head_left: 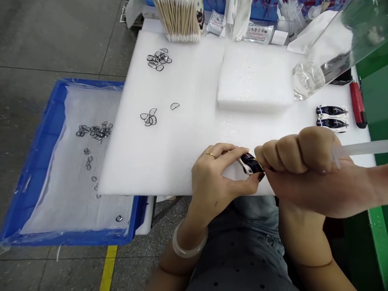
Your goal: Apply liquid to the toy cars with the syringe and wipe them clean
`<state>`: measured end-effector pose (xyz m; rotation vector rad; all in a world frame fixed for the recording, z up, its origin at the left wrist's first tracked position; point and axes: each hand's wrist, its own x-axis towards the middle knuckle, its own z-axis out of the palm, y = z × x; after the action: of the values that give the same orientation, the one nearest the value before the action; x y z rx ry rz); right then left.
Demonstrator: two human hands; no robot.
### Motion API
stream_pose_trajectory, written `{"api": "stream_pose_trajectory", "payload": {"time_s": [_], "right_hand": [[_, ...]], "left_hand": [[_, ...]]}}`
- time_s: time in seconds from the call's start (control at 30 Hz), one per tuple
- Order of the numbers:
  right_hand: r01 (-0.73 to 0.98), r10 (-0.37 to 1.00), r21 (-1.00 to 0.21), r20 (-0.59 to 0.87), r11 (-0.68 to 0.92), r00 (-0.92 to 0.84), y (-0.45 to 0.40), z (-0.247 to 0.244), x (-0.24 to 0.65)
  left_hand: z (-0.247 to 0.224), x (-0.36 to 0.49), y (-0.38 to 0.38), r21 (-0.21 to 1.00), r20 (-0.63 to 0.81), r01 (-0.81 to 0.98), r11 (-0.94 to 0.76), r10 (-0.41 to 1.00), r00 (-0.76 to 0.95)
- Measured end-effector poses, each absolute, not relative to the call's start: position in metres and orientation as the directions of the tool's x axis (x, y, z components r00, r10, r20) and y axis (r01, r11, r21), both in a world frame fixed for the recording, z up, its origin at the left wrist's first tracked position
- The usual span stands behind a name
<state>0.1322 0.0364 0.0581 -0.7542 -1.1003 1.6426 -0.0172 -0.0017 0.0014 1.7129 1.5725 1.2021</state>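
Observation:
My left hand point(216, 180) pinches a small dark blue and white toy car body point(250, 163) at the near edge of the white foam pad point(182, 133). My right hand point(303, 165) is closed in a fist around a clear plastic syringe-like tube point(360, 148) that sticks out to the right, with its knuckles right against the car body. Thin black ring-shaped parts point(149, 117) lie in a small cluster on the pad to the upper left, with one loose ring point(175, 106) beside them.
A second pile of black rings point(159, 59) lies at the pad's far side by a bundle of cotton swabs point(181, 20). A blue crate point(45, 133) on the left holds more rings. A foam block point(254, 76), clear bottle point(327, 52), two finished car bodies point(332, 118) and a red tool point(358, 104) sit right.

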Motion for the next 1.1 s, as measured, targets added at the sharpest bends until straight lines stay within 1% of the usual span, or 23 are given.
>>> {"api": "stream_pose_trajectory", "payload": {"time_s": [0.13,0.17,0.2,0.27,0.3,0.33,0.37,0.47,0.57,0.63,0.7,0.83,1.0,1.1], "right_hand": [[-0.268,0.989,-0.962,0.082,0.047,-0.12,0.045,0.05,0.127],[-0.223,0.99,-0.972,0.102,0.078,-0.094,0.051,0.044,0.123],[-0.171,0.987,-0.981,0.113,0.092,-0.116,0.057,0.039,0.12],[-0.071,0.968,-0.996,0.06,0.044,-0.242,0.066,0.032,0.116],[-0.06,0.953,-0.998,0.029,0.011,-0.3,0.068,0.031,0.116],[-0.083,0.937,-0.996,0.01,-0.021,-0.349,0.068,0.034,0.117],[-0.144,0.931,-0.989,0.015,-0.04,-0.364,0.066,0.038,0.12],[-0.341,0.917,-0.94,0.121,-0.017,-0.379,0.054,0.054,0.128],[-0.466,0.876,-0.884,0.198,-0.034,-0.44,0.045,0.061,0.129],[-0.509,0.861,-0.855,0.185,-0.096,-0.473,0.045,0.059,0.126],[-0.511,0.866,-0.849,0.149,-0.136,-0.477,0.046,0.057,0.122],[-0.471,0.877,-0.869,0.099,-0.155,-0.471,0.049,0.059,0.117],[-0.504,0.891,-0.844,0.075,-0.183,-0.447,0.049,0.061,0.114],[-0.478,0.894,-0.861,0.066,-0.174,-0.443,0.049,0.062,0.114]], "left_hand": [[0.0,-0.018,-0.002,0.844,0.272,0.495,-0.208,0.961,-0.059],[0.0,-0.018,-0.002,0.844,0.273,0.492,-0.211,0.96,-0.056],[-0.001,-0.018,-0.002,0.845,0.275,0.491,-0.213,0.96,-0.056],[-0.001,-0.018,-0.002,0.841,0.276,0.498,-0.211,0.959,-0.059],[-0.002,-0.018,-0.002,0.838,0.279,0.503,-0.213,0.959,-0.059],[-0.002,-0.018,-0.002,0.834,0.284,0.508,-0.216,0.957,-0.059],[-0.001,-0.018,-0.002,0.832,0.289,0.51,-0.22,0.955,-0.059],[0.0,-0.017,-0.001,0.838,0.284,0.501,-0.217,0.957,-0.059],[0.002,-0.017,-0.001,0.847,0.257,0.496,-0.194,0.964,-0.063],[0.002,-0.017,-0.001,0.848,0.252,0.498,-0.185,0.965,-0.072],[0.002,-0.017,-0.001,0.847,0.254,0.5,-0.182,0.964,-0.078],[0.003,-0.017,-0.002,0.852,0.235,0.496,-0.168,0.969,-0.075],[0.003,-0.017,-0.001,0.851,0.228,0.498,-0.163,0.971,-0.072],[0.002,-0.017,-0.002,0.852,0.229,0.497,-0.163,0.971,-0.073]]}}
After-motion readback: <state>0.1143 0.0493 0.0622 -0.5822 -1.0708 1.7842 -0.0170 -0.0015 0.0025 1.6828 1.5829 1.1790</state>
